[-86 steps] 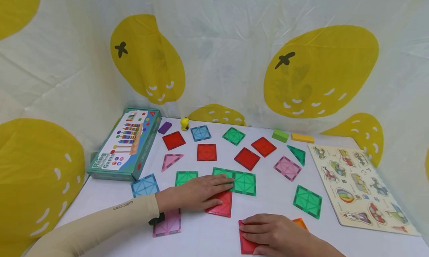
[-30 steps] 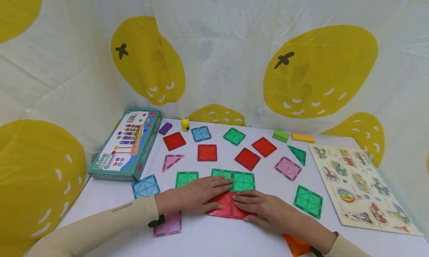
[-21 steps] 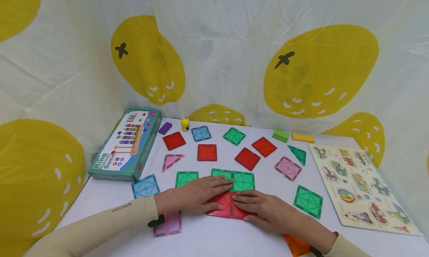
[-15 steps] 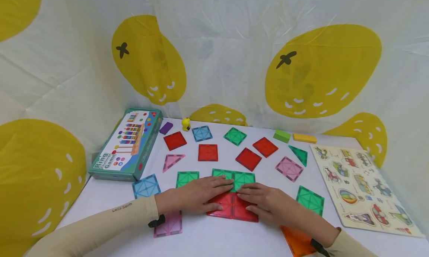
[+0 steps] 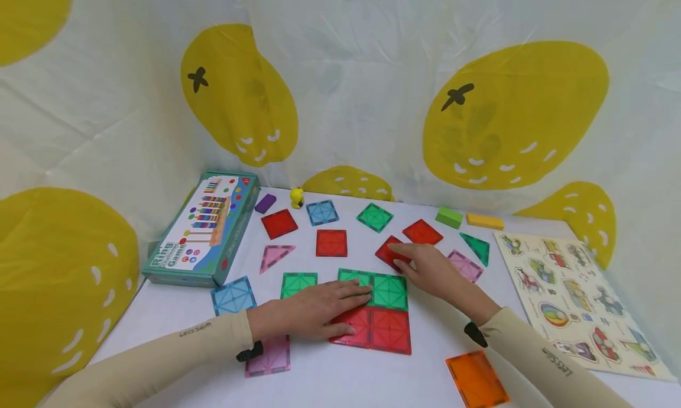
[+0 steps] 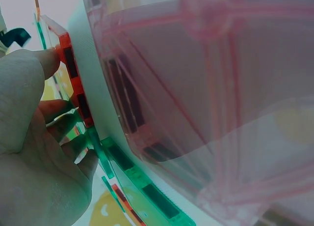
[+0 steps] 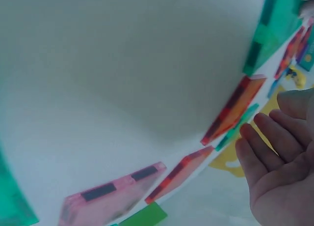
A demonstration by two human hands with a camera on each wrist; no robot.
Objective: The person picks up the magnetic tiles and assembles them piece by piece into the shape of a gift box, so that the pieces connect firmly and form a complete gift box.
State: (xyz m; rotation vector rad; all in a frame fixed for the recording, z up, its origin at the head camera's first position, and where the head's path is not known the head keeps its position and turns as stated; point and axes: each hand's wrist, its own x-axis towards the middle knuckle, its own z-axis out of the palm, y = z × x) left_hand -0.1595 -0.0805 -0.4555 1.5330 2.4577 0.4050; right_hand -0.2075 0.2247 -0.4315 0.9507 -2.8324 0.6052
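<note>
Nearest on the bench [image 5: 346, 384], an orange square tile [image 5: 477, 379] lies beside the right sleeve, where a lowered forearm could nudge it. A pink square tile [image 5: 270, 357] sits partly under the left wrist, so lifting that arm carelessly might shift it.

Next comes a flat block of four: two red tiles [image 5: 391, 330] in front, two green tiles [image 5: 390, 291] behind. The left hand [image 5: 314, 307] rests on its left half, fingers extended, gripping nothing; too much sideways push would likely open the seams.

Beyond, the right hand [image 5: 431, 269] is over a loose red tile [image 5: 386, 253], fingers loosely extended and not closed around it; whether they touch it I cannot tell. A second red tile [image 5: 423, 232] is just beside and could be knocked or, if magnetic, cling. The right hand partly covers another pink tile [image 5: 468, 267]; a green triangle [image 5: 475, 247] lies past that.

Farther out, a picture puzzle board [image 5: 532, 304] flanks the right, a ring game box [image 5: 202, 230] the left; neither blocks the tiles.
</note>
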